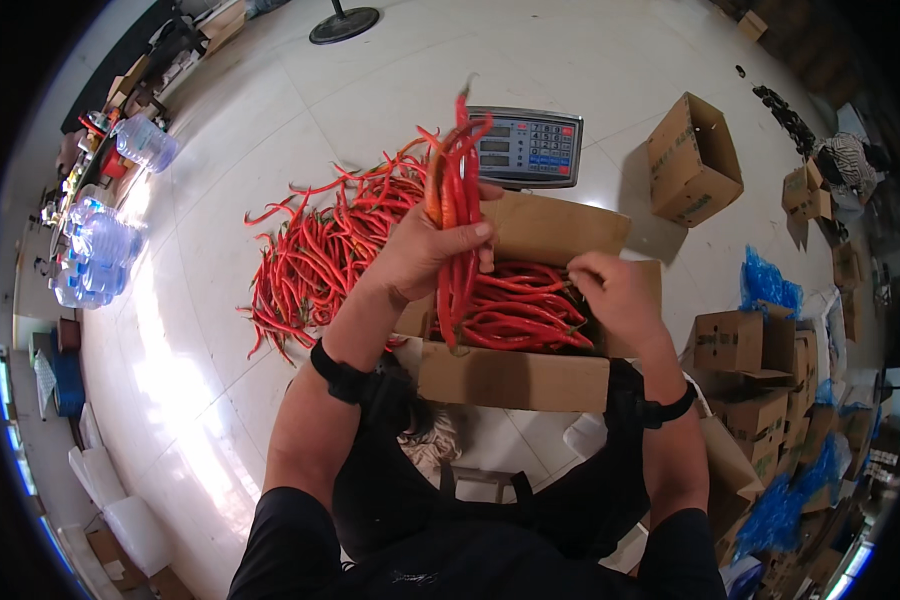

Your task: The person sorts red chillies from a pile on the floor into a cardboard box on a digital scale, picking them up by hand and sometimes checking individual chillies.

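Note:
My left hand (422, 243) is closed around a bunch of long red chili peppers (456, 195), raised above the left side of an open cardboard box (515, 378). Inside that box lie more red chili peppers (525, 318), laid side by side across it. Over the box's right side is my right hand (618, 298), its fingers drawn together at the pepper ends; whatever lies between the fingertips is too small to make out. A big loose pile of red chili peppers (320, 250) spreads over the floor to the left of the box.
A digital scale (530, 148) with keypad and display stands just behind the box. Farther right is an open cardboard carton (695, 165). Several cartons (755, 425) and blue plastic sheeting (770, 280) crowd the right side. Large water bottles (105, 235) stand far left.

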`<state>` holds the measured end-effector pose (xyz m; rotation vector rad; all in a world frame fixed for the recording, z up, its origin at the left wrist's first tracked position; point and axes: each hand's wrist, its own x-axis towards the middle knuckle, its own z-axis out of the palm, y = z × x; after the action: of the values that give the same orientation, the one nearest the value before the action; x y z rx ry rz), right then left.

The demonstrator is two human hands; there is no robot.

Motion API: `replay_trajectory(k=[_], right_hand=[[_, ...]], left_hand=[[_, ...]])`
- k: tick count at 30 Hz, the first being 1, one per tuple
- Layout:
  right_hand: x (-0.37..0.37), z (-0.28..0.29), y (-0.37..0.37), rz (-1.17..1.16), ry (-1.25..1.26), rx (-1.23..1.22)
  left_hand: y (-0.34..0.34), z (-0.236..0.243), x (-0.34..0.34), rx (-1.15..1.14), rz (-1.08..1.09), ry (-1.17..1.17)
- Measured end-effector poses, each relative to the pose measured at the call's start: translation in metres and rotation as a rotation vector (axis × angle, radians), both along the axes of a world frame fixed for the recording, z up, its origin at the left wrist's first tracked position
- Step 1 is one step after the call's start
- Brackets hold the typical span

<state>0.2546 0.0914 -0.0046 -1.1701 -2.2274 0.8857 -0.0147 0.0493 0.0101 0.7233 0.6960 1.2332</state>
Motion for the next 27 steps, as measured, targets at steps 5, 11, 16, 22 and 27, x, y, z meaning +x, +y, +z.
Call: replay_trajectory(k=[5,11,16,22,27], right_hand=[[-0.016,0.021,-0.009,-0.097,0.24,-0.259],[-0.029,0.018,-0.013,-0.072,0.557,-0.489],[-0.036,0.024,-0.014,0.016,0.887,-0.721],[-0.025,0.024,-0.007,-0.169,0.652,-0.65],[-0.034,0.038,-0.014,0.018,0.845,-0.859]], left_hand=[[-0.003,-0.004,0.015,-0.023,-0.12,0.102],[-0.004,-0.005,0.025,-0.084,-0.216,0.175],[-0.006,-0.006,0.029,-0.067,-0.374,0.275],[-0.005,-0.002,0.039,-0.073,-0.397,0.259],[-0.006,-0.012,0.035,-0.081,-0.427,0.26]])
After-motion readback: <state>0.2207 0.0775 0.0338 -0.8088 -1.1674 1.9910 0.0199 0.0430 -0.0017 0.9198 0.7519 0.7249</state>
